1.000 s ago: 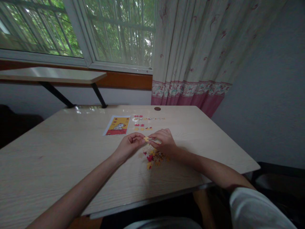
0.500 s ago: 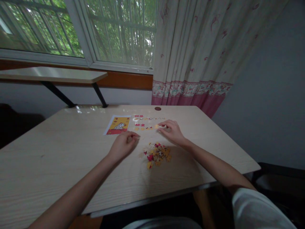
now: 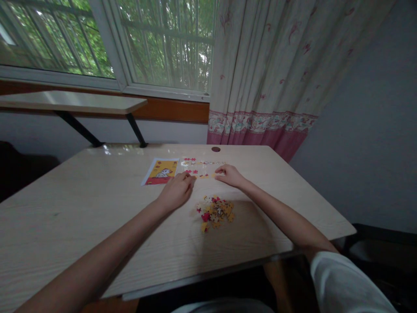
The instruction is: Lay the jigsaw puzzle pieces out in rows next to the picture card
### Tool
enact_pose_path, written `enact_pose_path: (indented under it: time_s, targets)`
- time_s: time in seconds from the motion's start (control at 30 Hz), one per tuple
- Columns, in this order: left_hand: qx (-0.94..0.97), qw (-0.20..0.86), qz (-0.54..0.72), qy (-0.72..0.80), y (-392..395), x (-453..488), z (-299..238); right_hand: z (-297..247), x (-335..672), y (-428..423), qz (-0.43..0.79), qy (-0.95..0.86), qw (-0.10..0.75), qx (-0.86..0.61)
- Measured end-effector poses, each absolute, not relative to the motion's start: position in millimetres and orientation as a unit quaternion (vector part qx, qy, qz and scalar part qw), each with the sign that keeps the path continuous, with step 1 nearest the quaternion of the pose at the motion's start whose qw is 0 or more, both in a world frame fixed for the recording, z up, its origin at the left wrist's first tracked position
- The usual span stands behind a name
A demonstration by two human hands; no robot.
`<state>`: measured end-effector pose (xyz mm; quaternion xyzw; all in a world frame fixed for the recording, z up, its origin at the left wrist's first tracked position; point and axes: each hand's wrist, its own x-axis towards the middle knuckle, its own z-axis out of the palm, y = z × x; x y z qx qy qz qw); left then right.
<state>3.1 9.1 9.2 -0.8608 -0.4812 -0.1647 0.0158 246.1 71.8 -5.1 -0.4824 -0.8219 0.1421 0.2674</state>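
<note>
"Where's the yellow puzzle piece [image 3: 214, 175]?"

"At the right end of the nearest row of yellow pieces [image 3: 203, 176], just at the fingertips of my right hand [image 3: 230, 175]."

"Are you pinching it?"

"I can't tell. My thumb and first finger have a narrow gap between them, and the piece is at their tips; it may be gripped or only touched."

"And the other hand?"

"My left hand [image 3: 176, 192] is low at the left end of that same row, back of the hand up, fingers bent and close together. They hide what's under them, so I can't tell if they hold anything."

"What's around?"

"Just beyond the row are some red pieces [image 3: 192, 171], then a long mixed row [image 3: 205, 163]. Nearer me is a loose pile [image 3: 215, 211] of red, yellow and white pieces, apart from both hands. Left of the rows is a card [image 3: 160, 171] with a white animal on yellow and red."

"And further out?"

"It all lies on a pale wooden bench [image 3: 97, 213]. Past that are a raised shelf [image 3: 71, 101], a window [image 3: 166, 48] and a flowered curtain [image 3: 263, 65]."
</note>
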Motion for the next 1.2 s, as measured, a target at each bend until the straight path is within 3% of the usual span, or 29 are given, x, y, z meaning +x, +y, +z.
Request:
enact_pose_path:
  time_s: [0.27, 0.93, 1.2]
  targets:
    - [-0.853, 0.034, -0.151, -0.498, 7.6, 6.1, -6.7, -7.8, 235.8, 54.9, 0.046, -0.892, 0.214, -0.395]
    - [-0.842, 0.037, -0.147, -0.518, 3.2, 6.9, -0.9, -8.5, 227.7, 41.1, 0.030, -0.883, 0.185, -0.431]
    - [-0.890, 0.014, -0.139, -0.434, 9.0, 16.6, -3.2, -9.9, 229.9, 40.2, 0.019, -0.883, 0.183, -0.432]
